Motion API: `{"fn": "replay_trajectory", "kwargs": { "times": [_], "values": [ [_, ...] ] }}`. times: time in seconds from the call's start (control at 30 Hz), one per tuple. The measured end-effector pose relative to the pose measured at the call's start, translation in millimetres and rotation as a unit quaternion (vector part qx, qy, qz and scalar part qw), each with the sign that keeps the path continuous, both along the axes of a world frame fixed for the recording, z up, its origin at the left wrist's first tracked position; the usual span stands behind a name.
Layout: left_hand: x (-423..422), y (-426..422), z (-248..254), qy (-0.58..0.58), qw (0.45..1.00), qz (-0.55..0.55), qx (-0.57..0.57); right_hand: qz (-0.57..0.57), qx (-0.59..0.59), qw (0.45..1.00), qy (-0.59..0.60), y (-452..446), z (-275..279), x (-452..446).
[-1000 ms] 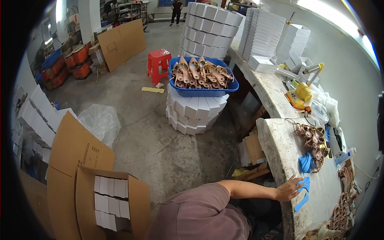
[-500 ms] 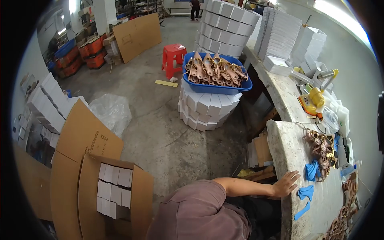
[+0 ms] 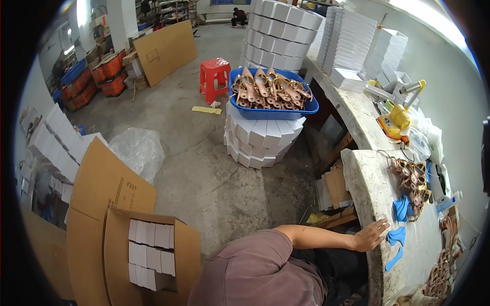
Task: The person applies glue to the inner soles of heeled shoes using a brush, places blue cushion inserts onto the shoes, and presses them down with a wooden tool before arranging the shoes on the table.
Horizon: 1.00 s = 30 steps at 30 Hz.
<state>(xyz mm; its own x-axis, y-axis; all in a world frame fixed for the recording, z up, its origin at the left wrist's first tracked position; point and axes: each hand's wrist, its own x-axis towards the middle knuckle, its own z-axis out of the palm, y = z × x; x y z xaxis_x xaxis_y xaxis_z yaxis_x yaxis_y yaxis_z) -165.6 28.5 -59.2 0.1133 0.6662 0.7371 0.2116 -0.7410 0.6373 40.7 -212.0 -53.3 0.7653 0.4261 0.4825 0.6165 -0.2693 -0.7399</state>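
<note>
My left hand (image 3: 370,236) rests at the near edge of the worn worktable (image 3: 365,178), fingers a little bent and holding nothing visible. Just beside the fingertips lie a flat blue piece (image 3: 396,235) and a narrower blue strip (image 3: 394,259). A crumpled blue item (image 3: 401,208) is farther back, next to a cluster of strappy gold-pink sandals (image 3: 411,176). More strappy footwear (image 3: 438,273) lies along the table's far right side. My right hand is out of view.
A blue tub (image 3: 275,113) of pink-gold shoes stands on stacked white boxes (image 3: 263,135). An open carton (image 3: 186,255) of white boxes is at lower left. A red stool (image 3: 214,79), plastic sheeting (image 3: 137,150) and a distant person (image 3: 239,18) are beyond.
The view has shifted slightly. The person in the distance has gone from standing to crouching. My left hand stays at the table edge.
</note>
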Motion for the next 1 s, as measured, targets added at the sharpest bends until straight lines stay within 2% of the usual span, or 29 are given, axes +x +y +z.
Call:
{"fn": "replay_trajectory", "kwargs": {
  "times": [0.07, 0.1, 0.17, 0.2, 0.3, 0.4, 0.47, 0.5, 0.53, 0.57, 0.6, 0.63, 0.67, 0.7, 0.73, 0.77, 0.83, 0.87, 0.9, 0.97, 1.0],
  "values": [
    [7, 0, 0, 0.008, 1.000, -0.015, 0.008, 0.034, 0.034, 0.997, -0.060, 2, 24, -24],
    [9, -1, -1, 0.013, 1.000, -0.021, 0.016, 0.028, 0.033, 0.997, -0.058, 7, 7, -12],
    [14, -7, -2, 0.020, 0.999, -0.040, 0.021, 0.079, -0.006, 0.948, -0.309, 35, -58, 36],
    [16, -8, -2, 0.026, 0.998, -0.052, 0.025, 0.028, -0.057, 0.899, -0.433, 42, -96, 55],
    [2, -16, -1, 0.032, 0.996, -0.082, 0.005, 0.033, -0.129, 0.968, -0.213, 22, -86, 31],
    [-20, -22, 10, 0.000, 0.987, -0.143, -0.073, 0.030, -0.205, 0.973, -0.100, 7, -66, 4],
    [-16, -18, 15, -0.003, 0.992, -0.116, -0.043, 0.063, -0.238, 0.967, -0.061, 6, -57, -11],
    [-15, -18, 26, -0.021, 0.972, -0.213, -0.097, 0.104, -0.220, 0.969, -0.037, 6, -48, -22],
    [-10, -23, 34, -0.037, 0.938, -0.310, -0.153, 0.187, -0.075, 0.980, 0.004, 13, -9, -63],
    [4, -30, 42, -0.108, 0.892, -0.378, -0.222, 0.281, 0.058, 0.957, 0.043, 20, 29, -103],
    [22, -41, 53, -0.104, 0.888, -0.386, -0.226, 0.298, 0.061, 0.936, -0.178, 28, 49, -105],
    [39, -52, 66, -0.244, 0.748, -0.510, -0.347, 0.305, 0.060, 0.866, -0.392, 36, 61, -104],
    [51, -61, 82, -0.368, 0.560, -0.596, -0.443, 0.303, 0.079, 0.892, -0.326, 44, 61, -114],
    [45, -68, 107, -0.372, 0.508, -0.650, -0.425, 0.301, 0.099, 0.913, -0.259, 50, 61, -127],
    [30, -74, 131, -0.372, 0.456, -0.700, -0.404, 0.347, 0.087, 0.923, -0.139, 48, 76, -140],
    [27, -78, 143, -0.338, 0.615, -0.609, -0.370, 0.351, 0.089, 0.922, -0.140, 49, 76, -138],
    [26, -75, 138, -0.320, 0.541, -0.622, -0.467, 0.383, 0.107, 0.906, -0.147, 46, 68, -126],
    [35, -76, 124, -0.325, 0.551, -0.587, -0.497, 0.444, 0.169, 0.860, -0.185, 57, 58, -115],
    [37, -74, 109, -0.326, 0.552, -0.585, -0.498, 0.446, 0.169, 0.860, -0.183, 58, 51, -102],
    [37, -70, 83, -0.197, 0.642, -0.553, -0.494, 0.482, 0.011, 0.834, -0.269, 54, 36, -82],
    [29, -68, 81, -0.201, 0.643, -0.548, -0.496, 0.488, 0.009, 0.832, -0.266, 55, 32, -79]
  ]
}}
